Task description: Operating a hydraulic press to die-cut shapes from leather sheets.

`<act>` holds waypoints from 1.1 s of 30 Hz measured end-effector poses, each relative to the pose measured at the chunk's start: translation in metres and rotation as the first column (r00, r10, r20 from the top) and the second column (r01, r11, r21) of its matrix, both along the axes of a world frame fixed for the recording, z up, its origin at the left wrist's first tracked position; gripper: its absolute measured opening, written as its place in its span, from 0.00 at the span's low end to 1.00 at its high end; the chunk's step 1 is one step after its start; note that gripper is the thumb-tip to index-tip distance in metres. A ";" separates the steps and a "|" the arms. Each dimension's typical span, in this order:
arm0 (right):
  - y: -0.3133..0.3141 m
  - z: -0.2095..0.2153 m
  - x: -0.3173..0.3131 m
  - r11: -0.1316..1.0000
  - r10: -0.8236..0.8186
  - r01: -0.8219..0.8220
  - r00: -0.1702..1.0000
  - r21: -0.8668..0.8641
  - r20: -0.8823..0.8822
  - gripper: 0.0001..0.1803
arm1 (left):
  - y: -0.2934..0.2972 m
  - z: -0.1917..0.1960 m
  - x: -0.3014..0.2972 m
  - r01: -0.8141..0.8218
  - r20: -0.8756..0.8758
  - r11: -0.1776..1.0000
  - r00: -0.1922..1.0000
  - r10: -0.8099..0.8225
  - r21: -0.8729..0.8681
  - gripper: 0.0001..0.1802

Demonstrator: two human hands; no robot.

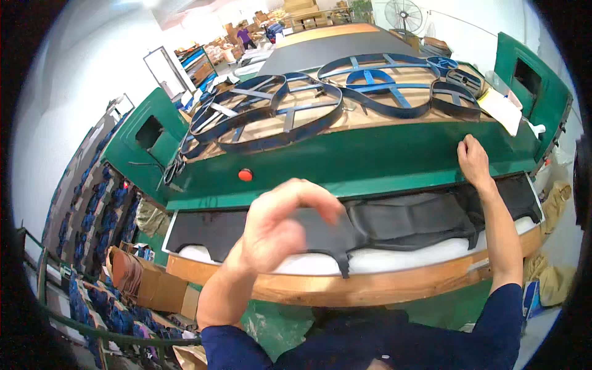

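Observation:
My left hand [280, 225] is raised above the black leather-like sheet [401, 222], slightly blurred. Its fingers curve over with the thumb apart, and nothing shows between them. Farther right, my right hand [473, 161] is closed against the front of the green machine beam [370, 145]. Whatever its fingers press or hold, if anything, is hidden. The black sheet has ragged, cut-out edges and lies on a white board [302, 265] below the beam. A red round button [245, 175] sits on the beam's front, left of my left hand.
Large blue-black cutting dies [283, 132] rest on a wooden board atop the machine, beside white papers [501, 111]. A wooden edge [382, 290] runs along the front. An open carton [151, 277] and racks of dies [92, 209] stand left. Another person [245, 38] is far back.

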State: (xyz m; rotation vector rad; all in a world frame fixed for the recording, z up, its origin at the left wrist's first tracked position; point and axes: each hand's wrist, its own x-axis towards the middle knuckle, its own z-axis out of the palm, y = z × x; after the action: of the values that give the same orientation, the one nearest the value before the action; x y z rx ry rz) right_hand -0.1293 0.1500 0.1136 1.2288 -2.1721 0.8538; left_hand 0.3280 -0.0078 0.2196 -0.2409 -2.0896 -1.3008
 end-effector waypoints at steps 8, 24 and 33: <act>0.005 0.006 0.006 0.996 0.081 -0.084 0.981 0.012 0.178 0.13 | 0.114 0.084 -0.004 0.429 -0.216 0.865 0.847 -0.485 -0.260 0.44; 0.040 -0.020 0.075 0.947 0.299 -0.313 0.941 0.068 0.162 0.06 | 0.135 0.070 0.018 0.154 -0.349 0.902 0.886 -0.307 -0.403 0.39; 0.099 -0.076 0.167 0.849 0.498 -0.525 0.833 0.061 0.240 0.03 | 0.094 -0.063 0.038 -0.419 -0.126 0.801 0.905 0.406 -0.428 0.11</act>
State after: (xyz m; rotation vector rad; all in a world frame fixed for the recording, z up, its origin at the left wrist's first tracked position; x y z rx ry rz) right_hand 0.0374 0.2493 0.0377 1.9191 -2.1069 1.1200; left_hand 0.3655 0.0858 0.1570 0.0111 -2.2323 -0.5450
